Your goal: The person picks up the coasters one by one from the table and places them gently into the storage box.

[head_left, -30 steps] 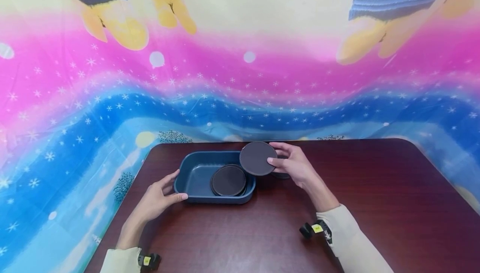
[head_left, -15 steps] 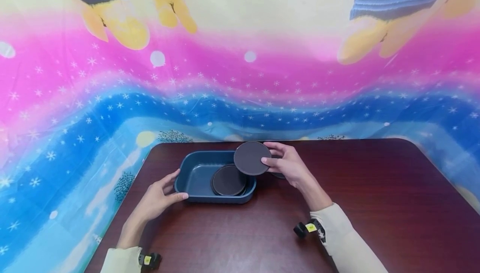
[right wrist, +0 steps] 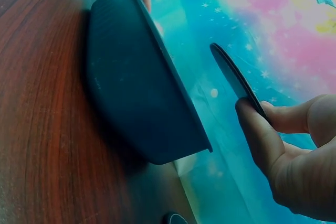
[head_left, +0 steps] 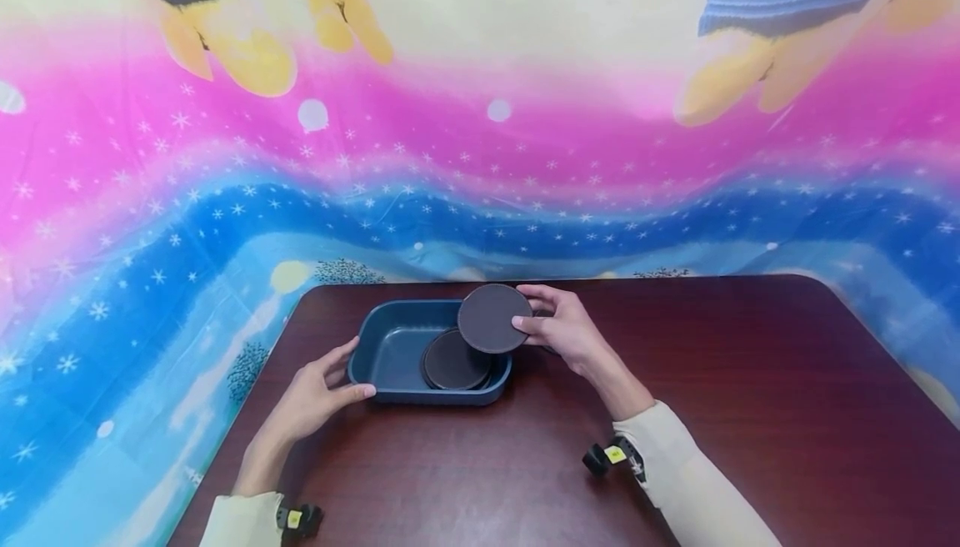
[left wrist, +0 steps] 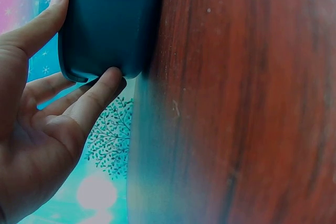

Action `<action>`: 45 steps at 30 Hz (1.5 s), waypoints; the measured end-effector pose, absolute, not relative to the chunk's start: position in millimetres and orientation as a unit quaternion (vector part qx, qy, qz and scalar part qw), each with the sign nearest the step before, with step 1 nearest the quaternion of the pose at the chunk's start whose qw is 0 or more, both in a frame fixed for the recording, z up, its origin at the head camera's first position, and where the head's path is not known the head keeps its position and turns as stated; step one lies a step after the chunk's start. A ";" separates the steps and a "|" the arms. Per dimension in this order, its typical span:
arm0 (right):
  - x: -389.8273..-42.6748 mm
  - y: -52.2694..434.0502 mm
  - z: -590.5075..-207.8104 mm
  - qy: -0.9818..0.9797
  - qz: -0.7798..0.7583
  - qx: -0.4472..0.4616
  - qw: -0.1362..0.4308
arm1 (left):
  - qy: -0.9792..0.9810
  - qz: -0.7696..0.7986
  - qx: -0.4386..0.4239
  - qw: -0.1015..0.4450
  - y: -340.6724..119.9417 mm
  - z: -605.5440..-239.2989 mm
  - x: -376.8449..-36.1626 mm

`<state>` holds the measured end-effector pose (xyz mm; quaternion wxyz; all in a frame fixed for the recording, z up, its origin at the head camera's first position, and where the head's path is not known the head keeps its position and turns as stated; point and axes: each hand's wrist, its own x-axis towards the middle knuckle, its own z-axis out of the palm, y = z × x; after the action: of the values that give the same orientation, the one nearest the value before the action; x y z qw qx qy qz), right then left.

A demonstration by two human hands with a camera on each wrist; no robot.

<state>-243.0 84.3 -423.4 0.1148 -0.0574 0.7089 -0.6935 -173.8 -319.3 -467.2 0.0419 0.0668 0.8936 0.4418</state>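
A dark brown round coaster with a stitched edge [head_left: 493, 318] is pinched between the thumb and fingers of my right hand [head_left: 567, 328]. It is held tilted above the right end of a dark blue rectangular bin [head_left: 397, 398]. From the right wrist view, the coaster [right wrist: 233, 77] is apart from the bin's rim. Inside the bin, at its right end, lies a small stack of similar coasters [head_left: 453, 362]. My left hand [head_left: 307, 397] holds the bin's left end, thumb at the near corner and fingers along the far side; the left wrist view shows the fingers [left wrist: 100, 98] touching its wall.
The bin stands near the back of a dark red-brown wooden table [head_left: 720, 363]. A dark rounded edge [right wrist: 174, 218], mostly hidden, shows on the table beyond the bin's right end. A colourful printed cloth [head_left: 480, 155] hangs behind the table.
My right hand has moved left with the coaster, which now covers more of the bin's right end and part of the stack. The left hand and the bin have stayed put.
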 end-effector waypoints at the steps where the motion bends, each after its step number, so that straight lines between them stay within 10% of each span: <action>1: -243.2 82.9 -423.9 0.707 -0.695 -0.058 0.115 | 0.894 0.440 0.067 0.042 -319.9 -467.7 -173.7; 45: -247.6 54.8 -440.4 0.727 -0.670 -0.064 0.134 | 0.890 0.449 0.072 0.039 -319.9 -468.6 -174.1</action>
<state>-247.6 54.8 -440.4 0.1337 -0.0645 0.7271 -0.6703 -174.1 -319.9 -468.6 0.0389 0.0723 0.8896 0.4493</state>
